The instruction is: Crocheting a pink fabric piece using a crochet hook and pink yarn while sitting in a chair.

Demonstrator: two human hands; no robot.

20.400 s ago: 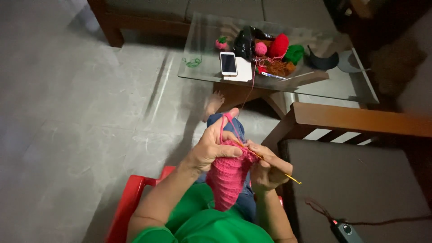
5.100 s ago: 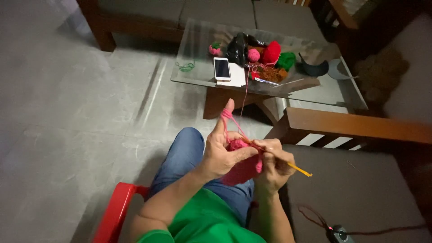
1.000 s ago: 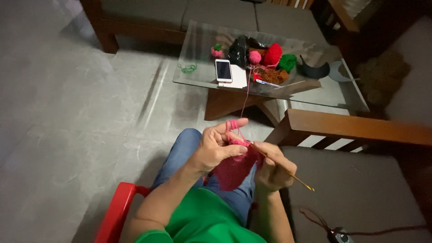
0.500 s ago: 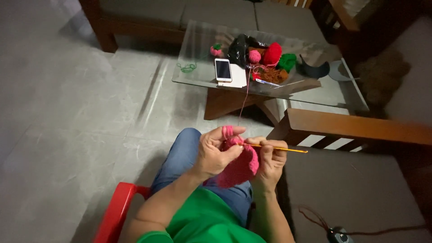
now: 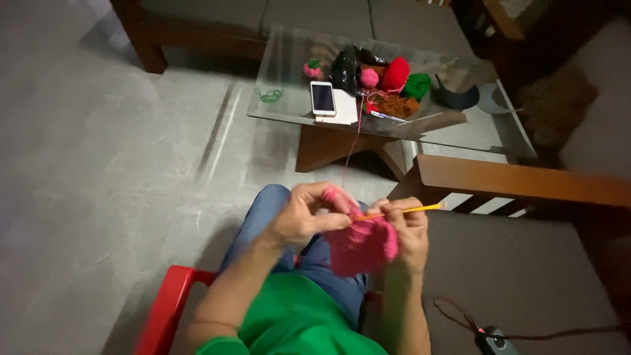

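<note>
My left hand (image 5: 303, 215) grips the top edge of a pink crocheted piece (image 5: 362, 244) that hangs over my lap. My right hand (image 5: 405, 227) holds a yellow crochet hook (image 5: 409, 210), lying almost level with its tip in the pink work. A thin pink yarn strand (image 5: 350, 152) runs up from my hands to the glass table (image 5: 470, 130), where a pink yarn ball (image 5: 369, 78) lies among red (image 5: 395, 72) and green (image 5: 416, 85) yarn.
A phone (image 5: 323, 98) rests on a white box on the glass table, beside dark objects. A wooden sofa arm (image 5: 526, 183) and grey cushion (image 5: 532, 283) are at my right, with a small corded device (image 5: 491, 338). I sit on a red chair (image 5: 165, 310) on grey floor.
The hook has swung from pointing down and right to nearly level, and both hands have drawn closer together on the pink piece.
</note>
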